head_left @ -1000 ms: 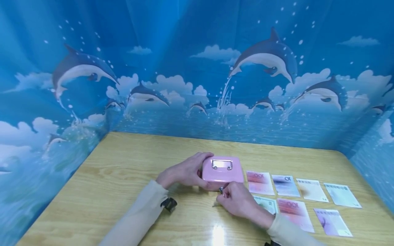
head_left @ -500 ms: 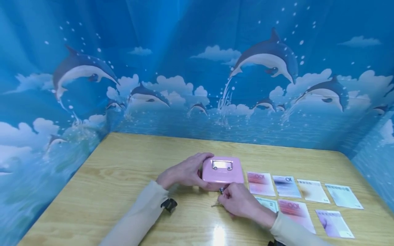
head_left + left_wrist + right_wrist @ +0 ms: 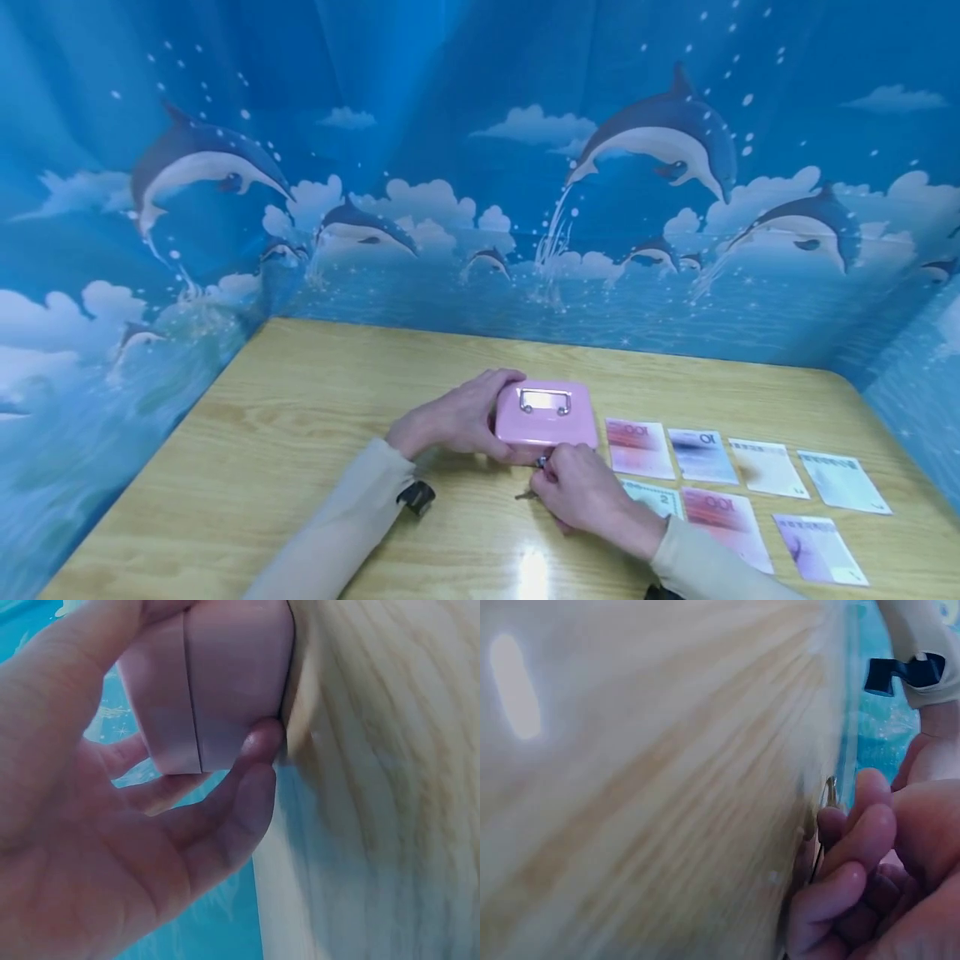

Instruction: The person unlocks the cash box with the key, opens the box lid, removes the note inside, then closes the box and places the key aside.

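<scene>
A small pink cash box (image 3: pixel 555 428) with a silver handle (image 3: pixel 545 402) on its lid stands on the table, lid down. My left hand (image 3: pixel 467 419) grips its left end, thumb at the front and fingers around the back. In the left wrist view, fingers curl under the pink box's (image 3: pixel 236 671) end, close to the tabletop. At the box's front face, my right hand (image 3: pixel 581 490) pinches a key, mostly hidden by the fingers, at the lock (image 3: pixel 541 462). A second key (image 3: pixel 527 495) pokes out left of that hand. In the right wrist view the hand's (image 3: pixel 900 847) fingers are curled.
Several banknotes lie in two rows to the right: a red 100 note (image 3: pixel 639 450), a blue 10 note (image 3: pixel 703 457), a green 2 note (image 3: pixel 656 497) partly behind the right hand, another red 100 note (image 3: pixel 726 529) and others. A dolphin-print curtain (image 3: pixel 420 167) surrounds the table (image 3: pixel 315 375).
The hands and box keep nearly the same places, with the right hand still at the box's front. The whole view has shifted slightly; the protruding key has tilted a little.
</scene>
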`<action>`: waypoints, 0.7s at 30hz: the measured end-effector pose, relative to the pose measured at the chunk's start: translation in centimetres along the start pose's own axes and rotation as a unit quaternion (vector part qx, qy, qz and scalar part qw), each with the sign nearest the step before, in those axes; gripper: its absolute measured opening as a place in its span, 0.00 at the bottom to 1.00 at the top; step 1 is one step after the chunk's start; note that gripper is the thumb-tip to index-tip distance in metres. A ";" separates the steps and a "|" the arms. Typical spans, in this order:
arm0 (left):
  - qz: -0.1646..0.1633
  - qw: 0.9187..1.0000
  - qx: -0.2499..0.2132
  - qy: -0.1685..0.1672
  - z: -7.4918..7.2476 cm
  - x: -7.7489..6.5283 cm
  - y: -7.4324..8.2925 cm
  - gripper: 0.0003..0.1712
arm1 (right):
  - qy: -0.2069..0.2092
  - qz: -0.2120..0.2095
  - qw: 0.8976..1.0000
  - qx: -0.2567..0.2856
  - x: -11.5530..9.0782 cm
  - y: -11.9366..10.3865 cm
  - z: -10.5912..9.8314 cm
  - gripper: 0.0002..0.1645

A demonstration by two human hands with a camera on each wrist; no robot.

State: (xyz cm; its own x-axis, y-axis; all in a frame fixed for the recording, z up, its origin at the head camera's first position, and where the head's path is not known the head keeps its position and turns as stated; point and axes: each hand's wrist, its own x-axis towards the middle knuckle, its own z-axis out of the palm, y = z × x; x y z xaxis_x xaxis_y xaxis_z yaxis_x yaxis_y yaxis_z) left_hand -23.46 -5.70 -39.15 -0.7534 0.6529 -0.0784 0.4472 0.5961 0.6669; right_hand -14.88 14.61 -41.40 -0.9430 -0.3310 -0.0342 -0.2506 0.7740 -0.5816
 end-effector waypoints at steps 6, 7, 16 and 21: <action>-0.004 1.000 0.008 -0.002 0.1 0.1 0.1 0.64 | 0.006 -0.004 1.000 0.012 -0.2 0.2 0.0 0.26; -0.005 1.000 0.008 -0.003 0.1 0.1 0.2 0.64 | 0.009 -0.002 1.000 0.013 -0.2 0.2 0.1 0.26; -0.001 1.000 0.012 -0.003 0.1 0.0 0.1 0.63 | 0.005 -0.004 1.000 0.017 -0.5 0.1 0.2 0.25; -0.001 1.000 0.020 0.000 0.1 0.0 0.2 0.63 | 0.003 -0.004 1.000 0.014 -0.5 0.1 0.2 0.25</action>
State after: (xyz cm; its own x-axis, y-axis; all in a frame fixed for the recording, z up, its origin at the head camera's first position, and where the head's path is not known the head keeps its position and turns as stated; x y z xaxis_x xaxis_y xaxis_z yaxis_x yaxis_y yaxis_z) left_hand -23.31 -5.48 -39.12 -0.7546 0.6514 -0.0796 0.4639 0.6153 0.6373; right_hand -14.41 14.74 -41.58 -0.9427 -0.3327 -0.0245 -0.2513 0.7565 -0.6038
